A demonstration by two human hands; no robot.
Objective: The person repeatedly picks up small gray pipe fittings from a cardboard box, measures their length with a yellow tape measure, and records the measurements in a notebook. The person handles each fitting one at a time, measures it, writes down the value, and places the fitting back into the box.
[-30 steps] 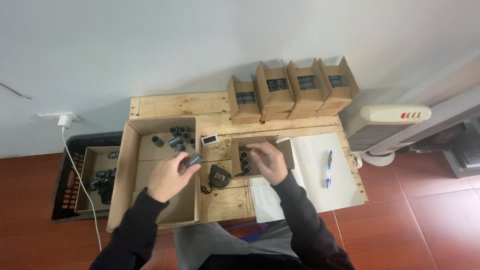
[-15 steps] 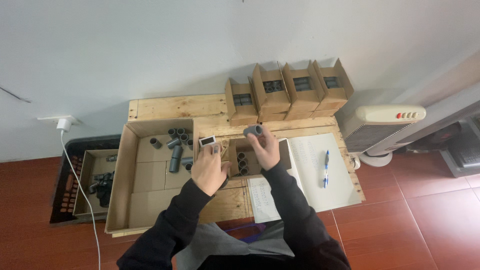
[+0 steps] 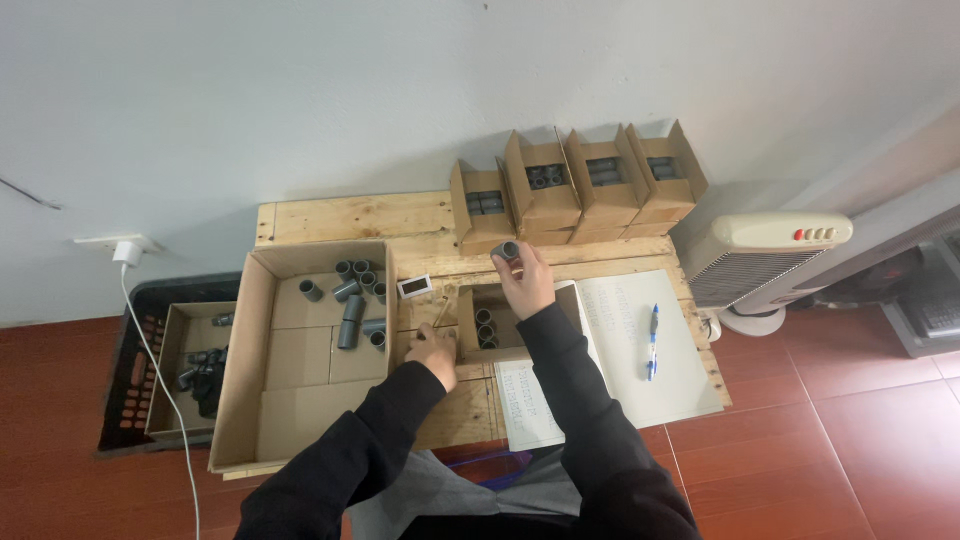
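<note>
My right hand [image 3: 524, 279] holds a short grey pipe fitting [image 3: 510, 250] above the far edge of a small open cardboard box [image 3: 468, 330]. That box has a few grey fittings [image 3: 485, 329] in it. My left hand [image 3: 433, 353] rests on the wooden table [image 3: 345, 217] at the small box's left front corner, fingers curled; whether it holds anything cannot be told. A large open cardboard box [image 3: 268, 375] to the left has several grey fittings [image 3: 353, 295] at its far end.
Several small open boxes [image 3: 575, 185] with fittings stand in a row at the table's back. A small white gauge [image 3: 414, 286] lies between the boxes. An open notebook [image 3: 610, 355] with a blue pen [image 3: 652, 340] lies right. A white heater [image 3: 770, 260] stands right; a black crate [image 3: 125, 380] with a box left.
My left hand moved down from the white gauge to the small box's front corner. My right hand stayed high with the grey fitting, shifting slightly toward the back boxes.
</note>
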